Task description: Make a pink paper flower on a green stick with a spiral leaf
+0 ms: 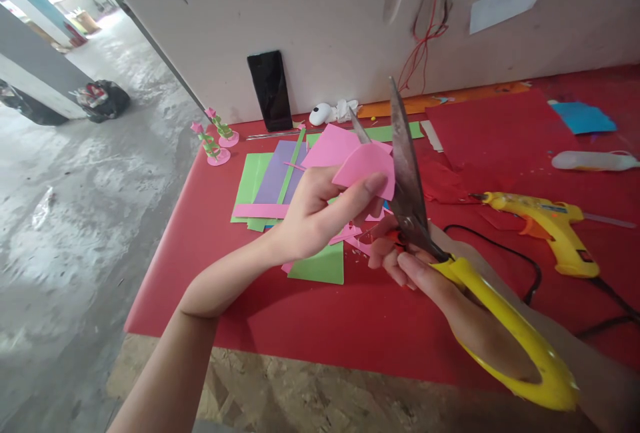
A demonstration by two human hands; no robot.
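Note:
Between the thumb and fingers of my left hand is a pink paper piece with a curved upper edge. My right hand is closed round large scissors with yellow handles. The blades are parted and point upward, and the pink piece sits between them. Below and behind my hands lie a pink sheet, green sheets, a purple sheet and thin pink offcuts.
A yellow glue gun with its black cord lies at right on the red tabletop. A phone leans on the back panel. Two small paper flowers stand at the left edge. A clear bottle lies far right.

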